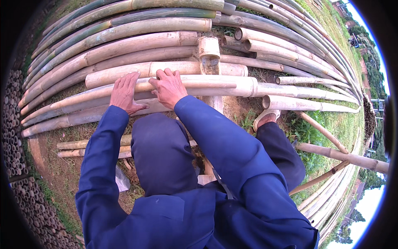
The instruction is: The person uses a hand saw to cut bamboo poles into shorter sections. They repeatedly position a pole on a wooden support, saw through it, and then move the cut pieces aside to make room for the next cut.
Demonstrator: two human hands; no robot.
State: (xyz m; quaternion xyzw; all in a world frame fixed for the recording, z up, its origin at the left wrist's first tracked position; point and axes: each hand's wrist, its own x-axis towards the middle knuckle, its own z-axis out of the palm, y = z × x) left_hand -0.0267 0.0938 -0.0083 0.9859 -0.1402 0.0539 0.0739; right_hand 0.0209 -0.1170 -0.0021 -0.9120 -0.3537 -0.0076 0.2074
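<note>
A slim tan length of bamboo (207,85) lies along the top of a thick pale bamboo pole (244,86) in front of me. My left hand (124,93) rests over both, fingers stretched and thumb spread toward me. Beside it, my right hand (169,88) is closed on the slim length, its fingers curled and its thumb at the near side. Just beyond my hands lies another thick pole (232,69). An upright bamboo post (209,46) with a notched top stands behind the poles.
Long bamboo poles (145,41) lie side by side beyond and to the right. Stacked bamboo (16,157) with cut ends showing is at the left. Crossed bamboo supports (346,157) stand at right. Two thin poles (95,144) lie on the ground near my knee. My sandalled foot (267,117) is beneath a cut pole end.
</note>
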